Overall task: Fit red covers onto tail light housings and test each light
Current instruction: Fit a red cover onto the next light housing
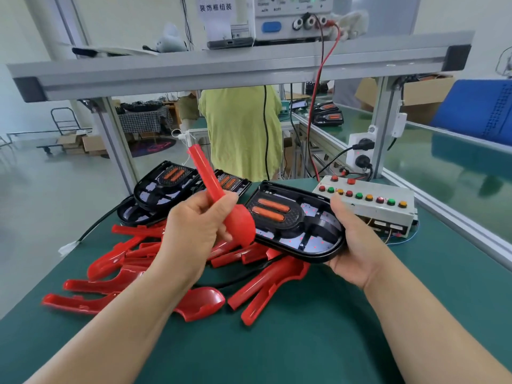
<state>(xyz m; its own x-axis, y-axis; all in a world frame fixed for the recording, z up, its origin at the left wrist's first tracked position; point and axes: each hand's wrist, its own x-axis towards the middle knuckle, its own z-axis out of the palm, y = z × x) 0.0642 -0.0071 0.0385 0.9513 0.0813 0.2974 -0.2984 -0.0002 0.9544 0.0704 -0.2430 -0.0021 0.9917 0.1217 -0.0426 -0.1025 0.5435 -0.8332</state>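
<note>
Red cover (208, 176) - glossy plastic, spoon-shaped, long stem tilted up - gripped in left hand (194, 225) above the green mat (318, 342). Right hand (357, 245) curls round the rounded end of the black housing (302, 231), its far end at the cover's bowl; two orange ribbed strips inside.

A green mat (277, 350) is laid over the workbench, and an aluminium shelf (221, 69) is carried above it on slotted posts (116, 145). Pale walls (25, 37) and a glossy light floor (41, 195) are seen at the left, where a wheeled cart (65, 120) and cardboard boxes (86, 142) are kept. A table (144, 121) draped in checked cloth is set further back. A second green bench (457, 167) is seen at the right, with a blue crate (476, 112) at its far side.
</note>
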